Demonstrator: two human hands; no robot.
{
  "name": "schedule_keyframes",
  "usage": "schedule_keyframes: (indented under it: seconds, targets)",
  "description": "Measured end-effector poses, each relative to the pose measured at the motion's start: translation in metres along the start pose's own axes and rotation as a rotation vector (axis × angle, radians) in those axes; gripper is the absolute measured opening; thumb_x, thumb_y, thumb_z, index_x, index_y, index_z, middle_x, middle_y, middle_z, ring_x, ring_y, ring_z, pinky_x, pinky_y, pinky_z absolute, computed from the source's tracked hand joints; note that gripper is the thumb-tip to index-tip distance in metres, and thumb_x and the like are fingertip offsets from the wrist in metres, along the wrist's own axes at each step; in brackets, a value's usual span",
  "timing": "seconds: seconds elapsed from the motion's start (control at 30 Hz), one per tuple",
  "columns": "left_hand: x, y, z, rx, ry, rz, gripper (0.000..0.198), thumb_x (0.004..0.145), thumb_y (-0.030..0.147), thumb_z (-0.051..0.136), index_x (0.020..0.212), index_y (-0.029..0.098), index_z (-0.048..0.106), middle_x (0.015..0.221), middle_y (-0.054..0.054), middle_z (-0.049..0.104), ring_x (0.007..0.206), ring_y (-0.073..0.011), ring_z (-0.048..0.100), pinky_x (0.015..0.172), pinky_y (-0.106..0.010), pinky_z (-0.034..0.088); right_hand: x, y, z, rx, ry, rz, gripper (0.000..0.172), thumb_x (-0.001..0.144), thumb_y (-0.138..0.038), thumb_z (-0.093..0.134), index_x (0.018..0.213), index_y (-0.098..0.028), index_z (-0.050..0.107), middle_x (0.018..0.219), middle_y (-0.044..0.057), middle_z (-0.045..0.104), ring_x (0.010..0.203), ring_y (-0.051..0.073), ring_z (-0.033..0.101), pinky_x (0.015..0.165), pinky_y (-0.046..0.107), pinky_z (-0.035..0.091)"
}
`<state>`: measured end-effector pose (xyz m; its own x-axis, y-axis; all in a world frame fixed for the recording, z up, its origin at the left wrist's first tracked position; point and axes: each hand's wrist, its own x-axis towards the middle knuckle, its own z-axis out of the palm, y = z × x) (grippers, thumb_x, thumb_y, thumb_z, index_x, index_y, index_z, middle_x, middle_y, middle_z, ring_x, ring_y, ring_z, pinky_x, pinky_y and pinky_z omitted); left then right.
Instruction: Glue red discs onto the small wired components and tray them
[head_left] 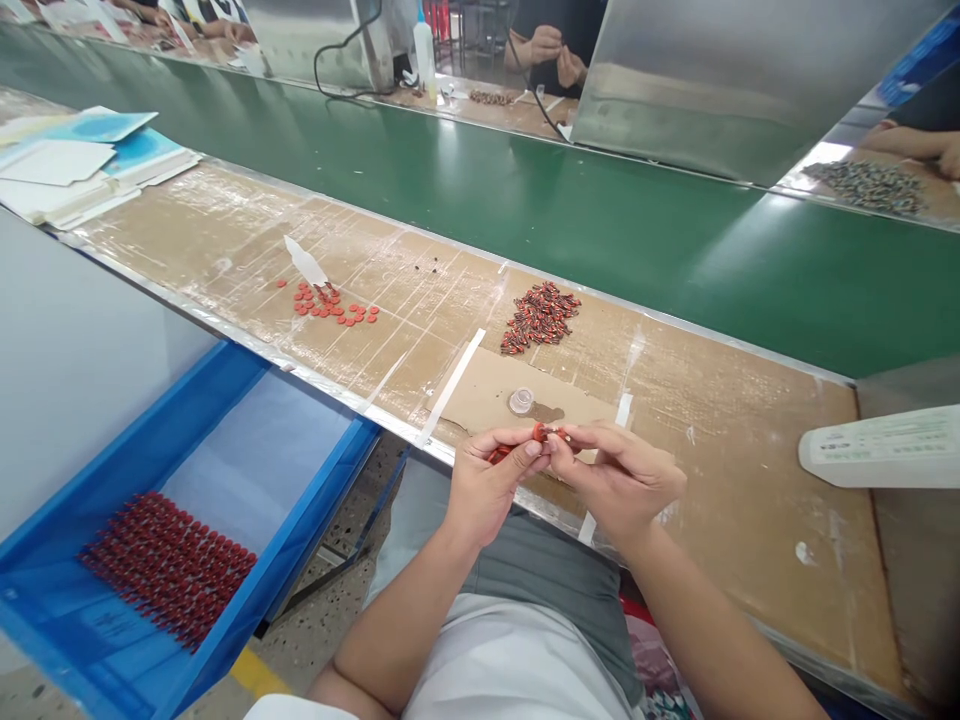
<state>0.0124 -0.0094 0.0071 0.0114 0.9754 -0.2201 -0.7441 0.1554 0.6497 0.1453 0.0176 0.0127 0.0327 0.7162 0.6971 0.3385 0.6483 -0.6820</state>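
**Small red part (538,432) held over a cardboard sheet (480,390)**

The small red part is held in the air between the fingertips of both hands, just above the near edge of the cardboard sheet. A thin metal tip shows at its right end. The left hand (487,482) is closed around it from one side, with a red stem poking out past the fingers, though it is hard to tell whether the stem belongs to the same part. The right hand (616,478) grasps it from the other side between thumb and fingers.

A small clear round cap (521,401) lies on the cardboard just ahead of the hands. Farther ahead, a heap of red and dark parts (540,317) sits on the tabletop (720,480). To its left, flat red discs (326,305) are scattered beside a white paper scrap (306,262). Below the tabletop on the left, a blue tray (315,470) holds tight rows of red parts (169,568). A white plastic device (881,447) lies at the right end of the tabletop, a stack of papers (75,165) sits at the far left, and a green belt (480,190) runs along the far side.
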Motion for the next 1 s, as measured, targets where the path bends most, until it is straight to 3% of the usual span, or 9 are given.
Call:
schedule_keyframes:
  seconds: [0.37,0.6,0.77,1.0]
  targets:
    - [-0.006,-0.004,0.006,0.083,-0.023,0.138,0.012,0.074,0.013,0.078,0.081,0.023,0.077,0.092,-0.001,0.077,0.087,-0.0155,0.073,0.079,-0.027,0.061,-0.009,0.004,0.000,0.059,0.063,0.150,0.020,0.067,-0.015,0.081,0.084,-0.024,0.073,0.071,0.000,0.072,0.057,0.014,0.066,0.047,0.025,0.055]
    - [-0.008,-0.006,0.013,0.112,0.057,0.147,0.010,0.071,0.019,0.081,0.080,0.022,0.078,0.092,-0.003,0.077,0.087,-0.0178,0.072,0.075,-0.027,0.060,-0.013,0.000,0.002,0.113,0.123,0.225,0.022,0.069,-0.015,0.080,0.088,-0.025,0.074,0.079,0.002,0.076,0.066,0.018,0.071,0.060,0.031,0.061]
    - [-0.008,-0.006,0.014,0.115,0.072,0.152,0.012,0.070,0.021,0.081,0.082,0.021,0.078,0.093,-0.005,0.077,0.092,-0.0199,0.072,0.082,-0.031,0.059,-0.017,-0.001,0.003,0.142,0.136,0.271,0.026,0.069,-0.015,0.081,0.092,-0.026,0.075,0.084,0.002,0.077,0.070,0.019,0.072,0.067,0.034,0.062]
    - [-0.007,-0.006,0.013,0.160,0.071,0.213,0.012,0.070,0.020,0.081,0.082,0.022,0.078,0.094,-0.005,0.077,0.093,-0.0196,0.071,0.084,-0.031,0.058,-0.017,-0.005,0.003,0.210,0.118,0.367,0.026,0.068,-0.015,0.082,0.091,-0.025,0.076,0.084,0.002,0.077,0.070,0.018,0.072,0.067,0.032,0.062]
